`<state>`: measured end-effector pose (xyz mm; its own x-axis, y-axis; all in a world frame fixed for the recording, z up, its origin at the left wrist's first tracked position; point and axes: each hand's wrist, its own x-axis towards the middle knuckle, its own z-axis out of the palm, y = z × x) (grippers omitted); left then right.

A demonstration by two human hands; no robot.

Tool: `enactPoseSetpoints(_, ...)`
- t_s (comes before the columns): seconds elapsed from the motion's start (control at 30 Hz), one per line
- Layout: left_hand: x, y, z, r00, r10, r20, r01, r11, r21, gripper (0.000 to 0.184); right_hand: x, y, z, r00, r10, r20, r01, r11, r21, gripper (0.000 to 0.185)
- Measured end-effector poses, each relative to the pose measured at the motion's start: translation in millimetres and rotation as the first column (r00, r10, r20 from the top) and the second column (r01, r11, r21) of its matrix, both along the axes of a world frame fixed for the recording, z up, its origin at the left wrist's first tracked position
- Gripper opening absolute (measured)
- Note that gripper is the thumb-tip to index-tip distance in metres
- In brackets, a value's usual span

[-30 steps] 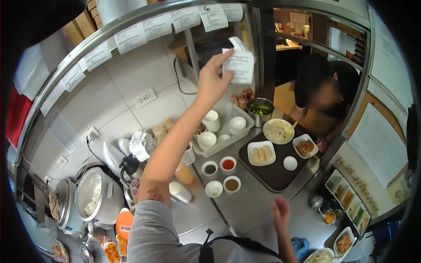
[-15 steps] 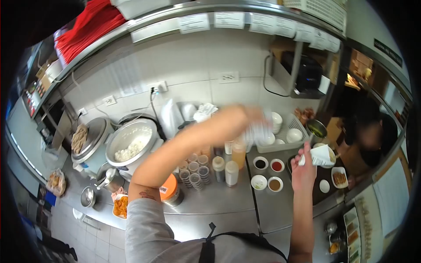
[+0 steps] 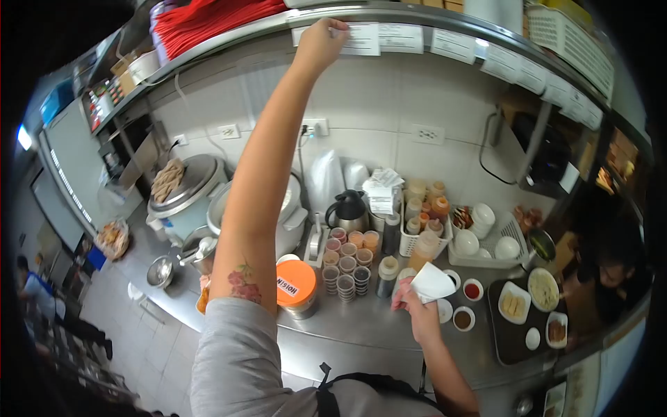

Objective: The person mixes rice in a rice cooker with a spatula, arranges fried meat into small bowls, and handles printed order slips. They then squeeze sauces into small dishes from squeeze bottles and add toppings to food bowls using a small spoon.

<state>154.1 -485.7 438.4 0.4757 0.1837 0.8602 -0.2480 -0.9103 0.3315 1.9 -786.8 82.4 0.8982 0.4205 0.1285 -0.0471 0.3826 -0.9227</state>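
Observation:
Raised up to the shelf's front rail, my left hand (image 3: 322,47) has its fingers closed at the edge of a printed paper slip (image 3: 363,39). My right hand (image 3: 421,316), lower and over the counter, is closed on a white paper slip (image 3: 432,283). That slip is tilted and covers part of a squeeze bottle and a small sauce bowl. Close to it are sauce bowls, including one with red sauce (image 3: 473,290) and one with brown sauce (image 3: 463,318). A dark tray (image 3: 511,345) to the right carries a dish of pale yellow rolls (image 3: 513,304).
Lidded sauce cups (image 3: 347,264), an orange-lidded tub (image 3: 296,283) and a black-topped jug (image 3: 347,210) crowd the counter. A basket of squeeze bottles (image 3: 422,243) and a bowl basket (image 3: 520,260) stand behind. Another person (image 3: 611,278) is at the right.
My left hand has risen from above the bottles, with blurred white paper, to the shelf rail. My right hand has moved left from the tray. The view has turned left and up.

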Motion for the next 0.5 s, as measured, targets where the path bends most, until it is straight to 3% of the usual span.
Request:
enactPoseSetpoints(0.03, -12.0, 0.3, -0.3, 0.99, 0.14, -0.031, -0.14, 0.99, 0.024, 0.042, 3.0, 5.1, -1.1, 0.999, 0.026, 0.046, -0.025, 0.999, -0.023, 0.02)
enactPoseSetpoints(0.1, -57.1, 0.4, -45.7, 0.904, 0.36, 0.231, -0.416, 0.864, 0.284, 0.053, 5.7, 14.4, -4.1, 0.988, 0.087, 0.131, -0.078, 0.994, -0.072, 0.021)
enactPoseSetpoints(0.13, -101.8, -21.4, -74.2, 0.941, 0.317, 0.115, -0.338, 0.893, 0.298, 0.055, 9.8, 19.2, -8.8, 0.986, 0.15, 0.079, -0.138, 0.981, -0.14, 0.026)
enactPoseSetpoints(0.17, -130.4, -29.5, -120.0, 0.993, 0.107, 0.043, -0.115, 0.96, 0.255, 0.055, 9.2, 27.7, -9.4, 0.964, 0.132, 0.233, -0.072, 0.966, -0.25, 0.029)
enactPoseSetpoints(0.2, -172.0, -44.9, -169.4, 0.945, 0.116, -0.307, -0.08, 0.989, 0.128, 0.059, 6.9, 41.0, -8.2, 0.914, 0.124, 0.387, 0.013, 0.943, -0.333, 0.032)
enactPoseSetpoints(0.23, -214.0, -70.5, -185.8, 0.81, -0.16, -0.564, 0.141, 0.987, -0.077, 0.066, 5.1, 52.6, -8.4, 0.838, 0.13, 0.53, 0.108, 0.912, -0.395, 0.036)
enactPoseSetpoints(0.27, -243.4, -85.2, -219.2, 0.703, -0.321, -0.635, 0.167, 0.942, -0.292, 0.071, 10.1, 70.7, -22.6, 0.805, 0.22, 0.551, 0.056, 0.896, -0.44, 0.055)
enactPoseSetpoints(0.3, -262.1, -94.4, -255.0, 0.753, -0.39, -0.531, 0.249, 0.915, -0.319, 0.082, 4.7, 85.2, -20.0, 0.767, 0.273, 0.58, 0.047, 0.878, -0.476, 0.058)
enactPoseSetpoints(0.33, -278.6, -96.7, -268.9, 0.841, -0.29, -0.456, 0.187, 0.948, -0.258, 0.074, -4.8, 103.3, -14.3, 0.723, 0.338, 0.602, 0.029, 0.857, -0.515, 0.061)
enactPoseSetpoints(0.37, -293.1, -85.3, -283.9, 0.906, -0.235, -0.352, 0.063, 0.896, -0.439, 0.071, -18.6, 121.1, -8.6, 0.671, 0.415, 0.614, 0.001, 0.828, -0.561, 0.064)
enactPoseSetpoints(0.43, -334.6, -55.6, -319.3, 0.985, 0.002, -0.17, -0.133, 0.627, -0.767, 0.064, -52.5, 155.9, 8.4, 0.588, 0.53, 0.611, -0.12, 0.804, -0.582, 0.075)
enactPoseSetpoints(0.5, -394.3, -21.8, -312.5, 0.983, 0.125, -0.134, -0.18, 0.518, -0.836, 0.057, -83.3, 192.7, 7.0, 0.542, 0.779, 0.314, -0.585, 0.618, -0.526, 0.068)
